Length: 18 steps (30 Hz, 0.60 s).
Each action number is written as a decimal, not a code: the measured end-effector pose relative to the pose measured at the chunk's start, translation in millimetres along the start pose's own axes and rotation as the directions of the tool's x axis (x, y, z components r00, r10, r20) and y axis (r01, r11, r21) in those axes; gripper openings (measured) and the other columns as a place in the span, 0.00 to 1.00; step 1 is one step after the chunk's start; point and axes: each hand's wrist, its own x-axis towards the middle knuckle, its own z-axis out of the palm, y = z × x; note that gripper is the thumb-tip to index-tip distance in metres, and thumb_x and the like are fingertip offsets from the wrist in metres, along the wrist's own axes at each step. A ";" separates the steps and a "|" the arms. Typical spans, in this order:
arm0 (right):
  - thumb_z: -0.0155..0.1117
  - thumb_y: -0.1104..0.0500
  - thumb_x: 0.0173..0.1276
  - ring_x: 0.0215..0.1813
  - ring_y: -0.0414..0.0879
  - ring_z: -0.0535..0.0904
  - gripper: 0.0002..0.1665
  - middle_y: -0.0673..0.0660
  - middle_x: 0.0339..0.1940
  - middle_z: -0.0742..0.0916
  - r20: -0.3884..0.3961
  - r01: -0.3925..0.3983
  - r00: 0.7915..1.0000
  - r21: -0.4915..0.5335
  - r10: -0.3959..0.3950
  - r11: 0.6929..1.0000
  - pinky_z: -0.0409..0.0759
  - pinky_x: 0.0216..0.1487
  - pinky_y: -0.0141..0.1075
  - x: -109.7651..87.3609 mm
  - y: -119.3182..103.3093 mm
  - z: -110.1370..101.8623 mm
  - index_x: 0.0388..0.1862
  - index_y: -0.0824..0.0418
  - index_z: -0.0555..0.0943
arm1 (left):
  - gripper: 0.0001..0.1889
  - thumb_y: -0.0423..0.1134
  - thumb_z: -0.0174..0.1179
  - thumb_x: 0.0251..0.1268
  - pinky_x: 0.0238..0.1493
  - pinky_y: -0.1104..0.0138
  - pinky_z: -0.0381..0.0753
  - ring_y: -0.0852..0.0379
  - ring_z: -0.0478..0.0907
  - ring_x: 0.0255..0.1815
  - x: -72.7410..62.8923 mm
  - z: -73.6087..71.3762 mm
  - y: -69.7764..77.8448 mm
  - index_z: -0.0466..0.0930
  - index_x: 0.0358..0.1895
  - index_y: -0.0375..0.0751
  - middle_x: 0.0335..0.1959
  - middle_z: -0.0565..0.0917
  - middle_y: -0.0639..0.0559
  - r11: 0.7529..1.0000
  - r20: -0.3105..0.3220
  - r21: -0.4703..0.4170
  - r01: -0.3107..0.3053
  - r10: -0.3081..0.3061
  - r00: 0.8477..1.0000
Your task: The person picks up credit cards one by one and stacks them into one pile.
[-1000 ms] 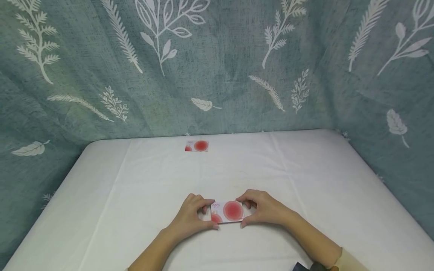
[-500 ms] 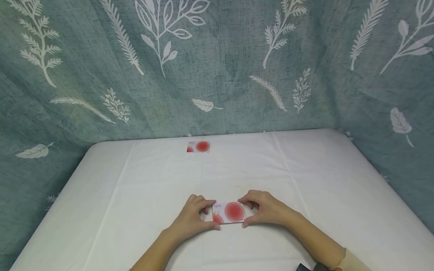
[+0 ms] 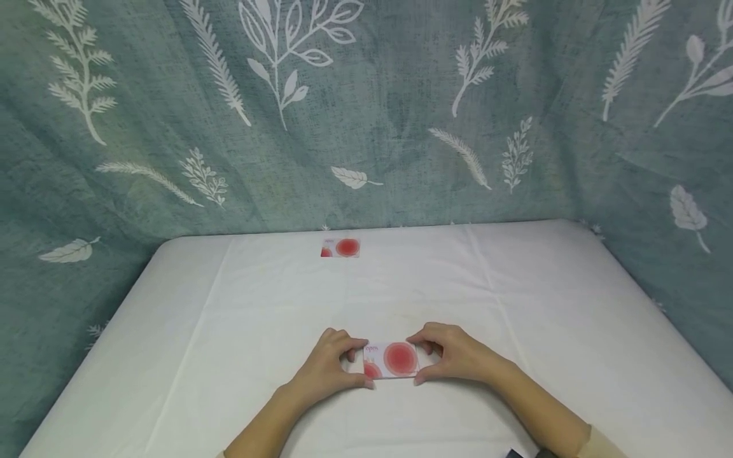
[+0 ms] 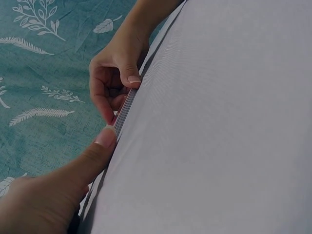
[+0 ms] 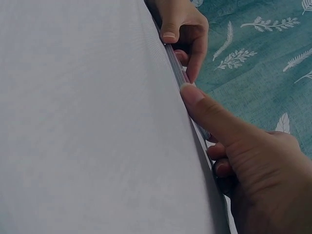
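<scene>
A small stack of white cards [image 3: 391, 360] printed with red circles lies near the front middle of the white-covered table. Its left end is pinched between thumb and fingers of my left hand [image 3: 329, 364]. At the opposite end, my right hand [image 3: 458, 353] grips the corners in the same way. Seen edge-on in the left wrist view, the stack [image 4: 126, 106] shows several thin layers, with both thumbs on its near side. The right wrist view also shows the layered edge of the stack [image 5: 176, 63] between the two hands.
A single matching card [image 3: 340, 248] lies flat near the table's back edge. Behind the white tablecloth [image 3: 275, 280] hangs a green curtain [image 3: 389, 95] with white leaf prints. A dark object [image 3: 513, 453] shows at the bottom edge by the right forearm.
The whole head view has shifted slightly, so everything appears a little further right. Both hands keep their hold on the stack of cards, with no other visible change.
</scene>
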 end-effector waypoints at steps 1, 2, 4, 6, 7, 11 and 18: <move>0.77 0.44 0.46 0.29 0.35 0.67 0.32 0.46 0.28 0.76 0.003 -0.005 1.000 0.004 0.005 1.000 0.68 0.29 0.24 -0.4 0.1 -0.1 0.47 0.59 0.82 | 0.34 0.54 0.75 0.36 0.43 0.71 0.67 0.65 0.60 0.40 0.0 0.5 -0.3 0.81 0.51 0.42 0.29 0.68 0.66 1.000 0.001 -0.004 0.000 0.000 1.000; 0.77 0.43 0.46 0.29 0.35 0.67 0.32 0.46 0.27 0.76 0.005 -0.006 1.000 0.003 0.006 1.000 0.68 0.28 0.24 -0.8 0.5 0.0 0.47 0.59 0.82 | 0.34 0.54 0.74 0.37 0.43 0.71 0.67 0.65 0.60 0.40 -0.1 1.1 -0.7 0.81 0.51 0.42 0.28 0.68 0.66 1.000 0.003 -0.007 -0.001 0.001 1.000; 0.76 0.44 0.46 0.28 0.35 0.67 0.32 0.46 0.27 0.76 0.007 -0.001 1.000 0.008 0.001 1.000 0.68 0.28 0.24 -1.6 1.2 -0.1 0.47 0.60 0.82 | 0.33 0.54 0.74 0.37 0.43 0.72 0.66 0.65 0.60 0.40 0.0 1.8 -0.7 0.81 0.51 0.41 0.28 0.69 0.67 1.000 0.004 -0.013 -0.005 0.005 1.000; 0.76 0.44 0.47 0.28 0.35 0.67 0.32 0.46 0.27 0.76 0.001 0.015 1.000 0.007 -0.015 1.000 0.68 0.28 0.24 -1.8 1.8 0.0 0.47 0.61 0.83 | 0.33 0.53 0.75 0.36 0.43 0.72 0.66 0.65 0.60 0.40 0.1 2.2 -0.6 0.81 0.50 0.41 0.28 0.69 0.67 1.000 -0.002 -0.010 -0.013 0.013 1.000; 0.76 0.44 0.47 0.28 0.35 0.67 0.32 0.47 0.26 0.76 -0.001 0.021 1.000 0.006 -0.021 1.000 0.68 0.27 0.24 -1.8 2.1 0.1 0.47 0.62 0.83 | 0.33 0.53 0.75 0.36 0.43 0.72 0.66 0.66 0.60 0.40 0.3 2.3 -0.5 0.82 0.50 0.41 0.28 0.69 0.67 1.000 -0.006 -0.007 -0.016 0.016 1.000; 0.76 0.44 0.47 0.28 0.34 0.67 0.32 0.47 0.26 0.76 -0.009 0.033 0.999 0.007 -0.033 0.999 0.68 0.27 0.24 -0.2 2.0 0.3 0.47 0.62 0.83 | 0.32 0.52 0.76 0.35 0.42 0.73 0.66 0.66 0.60 0.39 0.8 1.8 0.6 0.82 0.49 0.41 0.28 0.69 0.67 1.000 -0.025 0.005 -0.013 0.013 1.000; 0.76 0.44 0.46 0.29 0.35 0.67 0.33 0.46 0.26 0.76 0.003 -0.012 1.000 0.029 0.012 1.000 0.68 0.29 0.24 1.8 1.1 0.1 0.47 0.62 0.83 | 0.31 0.54 0.75 0.35 0.41 0.72 0.65 0.65 0.60 0.37 1.8 1.9 1.5 0.83 0.47 0.43 0.27 0.70 0.66 1.000 -0.029 -0.012 0.026 -0.026 0.999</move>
